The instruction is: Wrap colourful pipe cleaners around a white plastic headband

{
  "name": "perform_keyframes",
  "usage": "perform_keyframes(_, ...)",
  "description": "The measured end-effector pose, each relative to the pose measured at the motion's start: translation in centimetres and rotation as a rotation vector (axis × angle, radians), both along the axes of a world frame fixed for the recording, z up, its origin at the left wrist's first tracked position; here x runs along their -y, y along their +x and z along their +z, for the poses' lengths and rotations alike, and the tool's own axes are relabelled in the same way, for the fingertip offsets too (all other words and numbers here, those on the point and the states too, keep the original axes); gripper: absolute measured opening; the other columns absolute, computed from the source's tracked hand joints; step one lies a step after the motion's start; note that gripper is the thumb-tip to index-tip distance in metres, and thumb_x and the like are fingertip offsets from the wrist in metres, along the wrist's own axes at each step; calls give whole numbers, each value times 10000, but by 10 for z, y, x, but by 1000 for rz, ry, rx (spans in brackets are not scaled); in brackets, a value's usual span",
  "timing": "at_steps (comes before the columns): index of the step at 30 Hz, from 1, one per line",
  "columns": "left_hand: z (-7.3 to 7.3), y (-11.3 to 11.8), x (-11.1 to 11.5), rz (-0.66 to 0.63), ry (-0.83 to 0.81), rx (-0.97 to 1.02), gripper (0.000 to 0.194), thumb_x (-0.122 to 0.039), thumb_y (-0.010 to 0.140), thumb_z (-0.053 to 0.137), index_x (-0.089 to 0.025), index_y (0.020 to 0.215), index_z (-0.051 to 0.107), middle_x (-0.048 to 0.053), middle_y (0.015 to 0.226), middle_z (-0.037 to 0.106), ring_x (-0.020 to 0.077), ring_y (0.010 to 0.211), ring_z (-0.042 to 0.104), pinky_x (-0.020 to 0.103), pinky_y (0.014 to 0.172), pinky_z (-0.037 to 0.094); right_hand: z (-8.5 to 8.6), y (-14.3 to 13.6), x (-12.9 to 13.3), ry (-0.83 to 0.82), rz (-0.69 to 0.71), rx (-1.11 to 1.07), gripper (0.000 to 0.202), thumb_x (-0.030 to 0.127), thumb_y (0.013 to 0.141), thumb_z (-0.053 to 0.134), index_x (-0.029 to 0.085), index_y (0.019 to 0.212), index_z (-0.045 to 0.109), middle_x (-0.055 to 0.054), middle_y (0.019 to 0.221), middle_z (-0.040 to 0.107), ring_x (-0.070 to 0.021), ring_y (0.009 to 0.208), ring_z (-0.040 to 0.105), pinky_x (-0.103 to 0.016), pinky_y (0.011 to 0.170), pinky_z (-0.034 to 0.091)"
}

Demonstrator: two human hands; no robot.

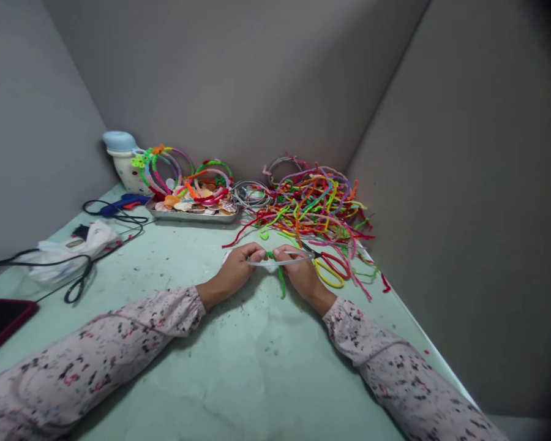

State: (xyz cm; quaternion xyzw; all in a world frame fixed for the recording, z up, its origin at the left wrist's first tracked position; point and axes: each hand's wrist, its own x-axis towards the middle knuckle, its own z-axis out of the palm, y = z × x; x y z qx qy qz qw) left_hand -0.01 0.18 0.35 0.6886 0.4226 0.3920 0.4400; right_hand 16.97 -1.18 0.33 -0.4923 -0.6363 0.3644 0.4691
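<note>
Both hands are over the middle of the table. My left hand (pixel 236 269) is closed, pinching a thin whitish headband (pixel 282 263) near a short stretch of green fuzz. That green is a pipe cleaner (pixel 282 285) wound on the band, its loose tail hanging toward me. My right hand (pixel 302 275) pinches at the green pipe cleaner and the band, thumb and forefinger close to those of the left. The exact grip under the fingertips is hidden. Beside the right hand lie scissors (pixel 333 269) with one red and one yellow handle loop.
A heap of coloured pipe cleaners (pixel 316 202) lies at the back right. Left of it are plain bands (pixel 251 193) and a metal tray (pixel 193 216) holding decorated headbands. A bottle (pixel 123 162), blue glue gun (pixel 122 204), black cable (pixel 89 263), plastic bag (pixel 68 251) and phone (pixel 4 324) occupy the left.
</note>
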Motion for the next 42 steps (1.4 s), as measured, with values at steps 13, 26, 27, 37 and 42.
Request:
perform_keyframes(13,0,0,0,5,-10,3,255,-394,855,485,-170,756,554,-57,527,414,97,502,340,215,490,261,-4,0,-2,-4,1,-2,298,433,840,515,193,682,594,49,510,412,-107,483,363,-246,466,289)
perform_keyframes(26,-2,-1,-1,14,0,15,248,-377,860,498,-166,755,576,-63,516,399,98,514,349,215,514,290,-8,1,-4,-59,14,-39,357,456,840,516,195,597,504,60,511,368,-95,481,321,-242,455,253)
perform_keyframes(27,-3,-1,-2,16,4,14,244,-374,857,501,-166,754,576,-62,517,402,98,515,351,215,513,289,-10,1,-4,-66,13,-57,356,464,833,523,195,600,504,60,514,370,-94,481,320,-240,451,250)
perform_keyframes(37,0,-1,-1,41,-59,30,248,-399,844,510,-173,747,543,-68,501,385,89,463,328,222,462,241,-2,1,-1,-43,30,-36,329,429,820,556,193,592,532,54,491,407,-96,469,359,-246,456,278)
perform_keyframes(42,-1,-2,-2,54,-69,71,304,-412,842,512,-178,653,463,-60,512,376,84,455,328,221,439,230,-3,1,-2,-71,21,-93,218,363,800,571,179,698,631,41,527,508,-108,483,415,-250,475,324)
